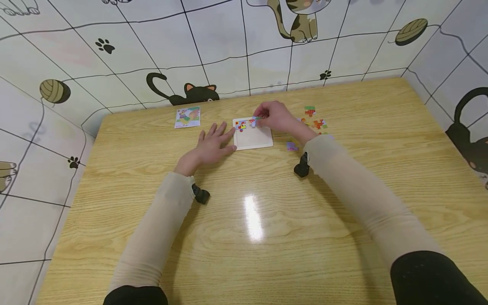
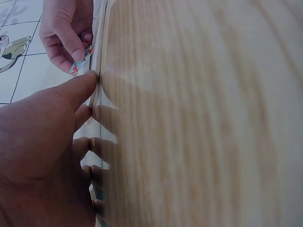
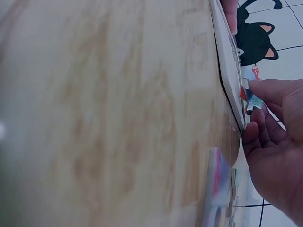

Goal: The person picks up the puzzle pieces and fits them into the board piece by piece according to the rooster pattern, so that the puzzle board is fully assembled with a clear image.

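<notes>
A white puzzle tray (image 1: 253, 142) lies near the back of the wooden table, with colourful pieces along its upper left edge. My right hand (image 1: 277, 116) pinches a puzzle piece (image 3: 254, 100) between thumb and fingers over the tray's upper right part. In the left wrist view the same piece shows tilted in the fingers. My left hand (image 1: 213, 146) lies with spread fingers on the table, its thumb and index fingertips touching the tray's left edge. Another puzzle piece (image 1: 241, 126) sits in the tray's upper left corner.
Several loose puzzle pieces (image 1: 319, 123) lie right of the tray, partly hidden by the right forearm. A purple piece (image 1: 292, 146) is nearer the tray. At the back left lies a square picture card (image 1: 187, 117). A cat-patterned wall (image 1: 228, 42) borders the table's back edge.
</notes>
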Action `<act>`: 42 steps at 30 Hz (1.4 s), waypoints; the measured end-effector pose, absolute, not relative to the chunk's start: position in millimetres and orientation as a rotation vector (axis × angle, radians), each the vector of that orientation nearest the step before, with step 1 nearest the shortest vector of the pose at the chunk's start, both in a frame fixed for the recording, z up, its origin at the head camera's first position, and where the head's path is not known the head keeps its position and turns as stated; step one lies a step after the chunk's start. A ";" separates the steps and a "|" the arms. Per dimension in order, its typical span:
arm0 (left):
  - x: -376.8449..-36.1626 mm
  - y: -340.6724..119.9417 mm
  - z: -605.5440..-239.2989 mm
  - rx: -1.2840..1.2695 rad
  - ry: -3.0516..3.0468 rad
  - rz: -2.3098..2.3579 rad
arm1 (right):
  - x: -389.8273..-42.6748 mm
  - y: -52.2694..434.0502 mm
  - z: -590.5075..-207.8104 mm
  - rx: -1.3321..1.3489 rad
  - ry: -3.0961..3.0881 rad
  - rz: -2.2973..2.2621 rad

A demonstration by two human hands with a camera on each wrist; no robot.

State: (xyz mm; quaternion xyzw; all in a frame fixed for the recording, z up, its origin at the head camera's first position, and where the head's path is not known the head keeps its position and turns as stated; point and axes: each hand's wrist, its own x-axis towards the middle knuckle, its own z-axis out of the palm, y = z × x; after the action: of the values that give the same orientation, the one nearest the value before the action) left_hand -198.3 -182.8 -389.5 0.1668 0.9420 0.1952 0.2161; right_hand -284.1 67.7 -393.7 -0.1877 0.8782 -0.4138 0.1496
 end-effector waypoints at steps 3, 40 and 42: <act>-198.3 -182.4 -390.0 0.460 2.615 0.537 | -283.5 65.7 -395.3 -0.563 2.549 -1.166; -199.3 -181.7 -391.2 0.459 2.625 0.508 | -281.2 48.8 -400.9 -0.722 2.657 -0.995; -199.2 -181.7 -391.0 0.460 2.625 0.509 | -281.0 48.9 -400.9 -0.723 2.654 -1.004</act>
State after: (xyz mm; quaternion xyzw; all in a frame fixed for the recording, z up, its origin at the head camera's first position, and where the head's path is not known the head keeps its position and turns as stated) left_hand -199.2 -181.7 -391.0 0.1656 0.9454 0.1832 0.2125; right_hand -281.0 48.9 -400.9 -0.2455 0.9012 -0.3408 0.1066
